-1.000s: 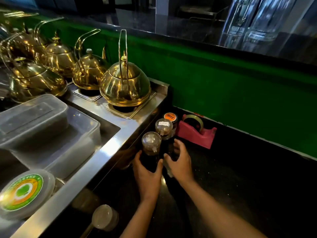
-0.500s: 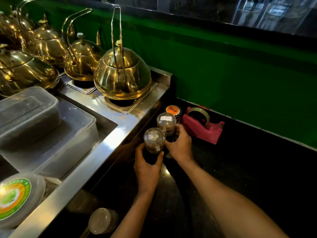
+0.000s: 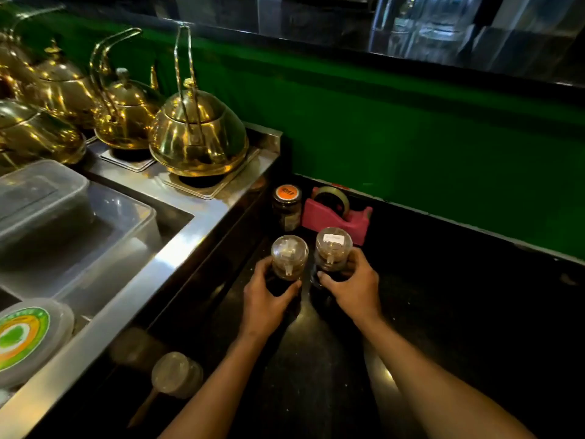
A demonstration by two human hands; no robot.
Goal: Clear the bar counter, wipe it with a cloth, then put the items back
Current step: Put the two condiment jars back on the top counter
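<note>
On the dark tabletop two clear-capped dispenser bottles stand upright side by side, just apart from each other. The left hand wraps the left bottle around its dark body below the cap, its fingers closed on the far side and the thumb pressed against the near side. The right hand grips the right bottle the same way, fingers curled round its lower half; this bottle's cap carries a small white label. Whether either base rests on the tabletop or hangs just above it I cannot tell, since the hands and the dim light hide it.

At 12 o'clock from the left bottle, near it, stands a small jar with an orange lid. Just beside that jar, at its 3 o'clock, sits a pink tape dispenser with a roll in it, close to the green wall.

At 9 o'clock from the hands runs a raised steel counter. On it, at 11 o'clock from the hands, a row of brass kettles sits on square plates. Nearer, clear plastic tubs lie stacked in a recess, and a round lidded container with a green and orange label rests at the near left edge. At 7 o'clock from the hands, low by the counter's side, another clear-capped bottle shows blurred.
</note>
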